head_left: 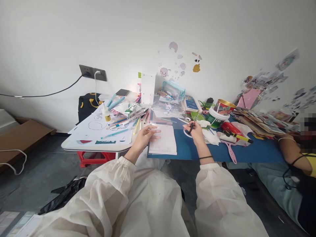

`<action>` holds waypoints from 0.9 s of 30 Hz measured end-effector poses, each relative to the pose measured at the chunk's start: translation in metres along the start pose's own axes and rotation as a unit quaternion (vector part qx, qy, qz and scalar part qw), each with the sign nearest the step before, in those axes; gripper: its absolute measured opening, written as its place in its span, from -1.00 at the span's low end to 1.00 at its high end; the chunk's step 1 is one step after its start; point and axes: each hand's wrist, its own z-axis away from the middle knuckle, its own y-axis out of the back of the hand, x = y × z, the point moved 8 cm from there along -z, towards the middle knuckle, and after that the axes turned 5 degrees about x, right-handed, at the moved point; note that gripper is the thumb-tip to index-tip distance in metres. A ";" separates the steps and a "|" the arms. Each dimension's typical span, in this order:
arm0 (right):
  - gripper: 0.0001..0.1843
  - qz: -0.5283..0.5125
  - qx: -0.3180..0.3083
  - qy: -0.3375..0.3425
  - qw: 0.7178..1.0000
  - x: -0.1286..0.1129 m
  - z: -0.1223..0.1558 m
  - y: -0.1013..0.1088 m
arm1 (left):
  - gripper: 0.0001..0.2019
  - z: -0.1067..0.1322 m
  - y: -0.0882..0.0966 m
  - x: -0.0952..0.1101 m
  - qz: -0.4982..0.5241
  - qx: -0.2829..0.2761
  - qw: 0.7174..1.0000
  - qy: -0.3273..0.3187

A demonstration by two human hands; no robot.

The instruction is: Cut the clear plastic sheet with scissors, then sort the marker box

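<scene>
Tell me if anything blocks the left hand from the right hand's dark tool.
Nothing visible does. The left hand rests on a white sheet; only that flat sheet and bare blue mat lie between it and the right hand gripping the dark tool.

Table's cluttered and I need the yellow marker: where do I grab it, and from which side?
Take the yellow marker by the middle of its barrel, from above. It lies flat beside the red package, dark tip to the right, barrel bare. The right hand, shut on scissors, is nearest; the left hand rests flat on paper.
</scene>
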 end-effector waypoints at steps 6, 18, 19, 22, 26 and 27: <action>-0.50 0.040 -0.048 -0.018 0.998 0.005 0.005 0.010 | -0.70 0.005 -0.003 -0.001 -0.007 -0.037 0.999 0.008; -0.52 0.128 -0.081 -0.050 0.987 0.003 0.030 0.028 | -0.66 0.021 -0.005 -0.004 -0.010 -0.077 0.997 0.023; -0.53 0.155 -0.088 -0.053 0.983 0.002 0.032 0.030 | -0.65 0.021 -0.005 -0.005 -0.008 -0.079 0.996 0.027; -0.55 0.262 -0.088 -0.054 0.959 -0.009 0.035 0.039 | -0.64 0.022 -0.005 -0.005 -0.007 -0.089 0.996 0.027; -0.52 0.299 -0.191 -0.058 0.933 -0.037 0.047 0.021 | -0.55 0.021 -0.007 0.002 -0.027 -0.106 0.994 -0.008; -0.52 0.286 -0.259 -0.057 0.921 -0.044 0.053 0.006 | -0.50 0.021 -0.007 0.005 -0.029 -0.110 0.993 -0.021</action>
